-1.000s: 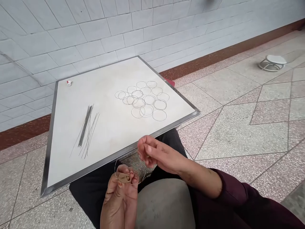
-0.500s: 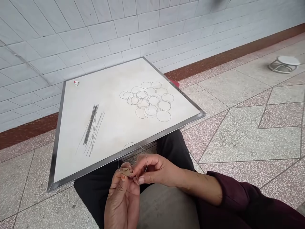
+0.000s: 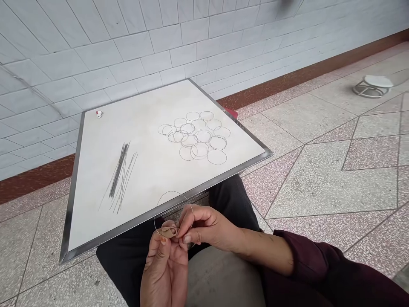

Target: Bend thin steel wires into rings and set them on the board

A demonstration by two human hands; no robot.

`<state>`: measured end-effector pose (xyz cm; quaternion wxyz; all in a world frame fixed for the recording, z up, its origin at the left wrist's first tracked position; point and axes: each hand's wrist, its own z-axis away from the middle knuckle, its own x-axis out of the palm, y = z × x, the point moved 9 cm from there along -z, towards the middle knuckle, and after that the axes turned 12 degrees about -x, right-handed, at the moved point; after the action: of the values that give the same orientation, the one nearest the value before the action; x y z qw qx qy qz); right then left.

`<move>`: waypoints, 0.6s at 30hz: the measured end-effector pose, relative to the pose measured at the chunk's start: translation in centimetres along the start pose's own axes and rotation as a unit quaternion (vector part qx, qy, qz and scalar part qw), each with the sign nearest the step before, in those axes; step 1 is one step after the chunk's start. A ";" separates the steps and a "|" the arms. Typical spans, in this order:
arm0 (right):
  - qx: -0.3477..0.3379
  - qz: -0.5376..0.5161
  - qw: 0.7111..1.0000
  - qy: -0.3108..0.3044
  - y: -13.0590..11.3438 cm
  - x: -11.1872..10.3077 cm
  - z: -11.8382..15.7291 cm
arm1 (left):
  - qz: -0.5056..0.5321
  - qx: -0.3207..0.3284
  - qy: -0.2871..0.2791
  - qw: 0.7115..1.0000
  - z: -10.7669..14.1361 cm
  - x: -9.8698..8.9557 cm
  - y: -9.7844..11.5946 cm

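Observation:
Between my hands, just off the table's front edge, a thin wire ring (image 3: 173,192) stands upright. My left hand (image 3: 166,260) pinches its lower left part between thumb and fingers, and a tan strip (image 3: 166,233), like tape or cloth, is wrapped around a fingertip there. My right hand (image 3: 207,226) closes thumb and forefinger on the ring's lower right part. The exact spot where the wire ends meet is hidden by my fingers. On the white table (image 3: 153,179) lie several finished-looking wire rings (image 3: 217,156), overlapping, and a bundle of straight wires (image 3: 119,170) at the left.
A small white and red object (image 3: 99,114) sits at the table's far left corner. The table has a metal rim (image 3: 223,172) and stands against a white tiled wall (image 3: 128,55). On the floor at the far right is a low round stool (image 3: 373,85).
The view has shifted slightly, so the table and stool appear a little further left. Both hands keep hold of the wire ring, with only small finger movement.

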<state>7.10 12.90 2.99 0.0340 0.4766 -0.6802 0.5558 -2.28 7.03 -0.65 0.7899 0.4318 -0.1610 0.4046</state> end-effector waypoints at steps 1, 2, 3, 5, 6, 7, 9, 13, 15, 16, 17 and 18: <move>-0.006 -0.002 1.000 0.004 -0.1 0.0 0.0 | 0.000 0.006 -0.002 1.000 0.0 0.0 0.1; -0.009 -0.007 1.000 0.008 -0.1 0.1 -0.1 | -0.001 0.013 -0.003 1.000 0.0 0.1 0.1; -0.012 -0.013 1.000 0.013 0.0 0.1 -0.1 | -0.002 0.017 -0.004 1.000 0.1 0.2 0.2; -0.017 -0.030 0.999 0.017 0.1 0.1 -0.1 | -0.003 0.016 -0.007 1.000 0.2 0.4 0.3; -0.020 -0.037 0.999 0.017 0.1 0.2 -0.1 | -0.002 0.012 -0.009 1.000 0.3 0.5 0.3; -0.026 -0.043 0.999 0.015 0.0 0.2 -0.1 | -0.001 0.008 -0.010 1.000 0.4 0.6 0.2; -0.038 -0.044 0.998 0.013 -0.1 0.2 -0.1 | 0.002 0.001 -0.013 1.000 0.4 0.8 0.1; -0.076 -0.019 0.996 0.029 -0.7 -0.1 0.1 | 0.010 0.008 -0.032 0.999 0.3 1.3 0.1; -0.080 -0.014 0.996 0.048 -0.6 -0.3 0.4 | 0.007 0.012 -0.045 0.999 0.2 1.6 0.2; -0.076 -0.015 0.995 0.057 -0.4 -0.3 0.5 | 0.004 0.012 -0.050 0.999 0.2 1.8 0.1; -0.070 -0.018 0.995 0.067 -0.2 -0.3 0.7 | 0.001 0.012 -0.054 0.998 0.2 1.9 0.1; -0.064 -0.023 0.995 0.075 0.1 -0.4 0.8 | -0.001 0.012 -0.056 0.998 0.2 1.9 0.1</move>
<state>7.64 12.53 2.45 0.1280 0.4457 -0.6987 0.5447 -1.16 7.88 0.68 0.7744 0.4637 -0.1998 0.3812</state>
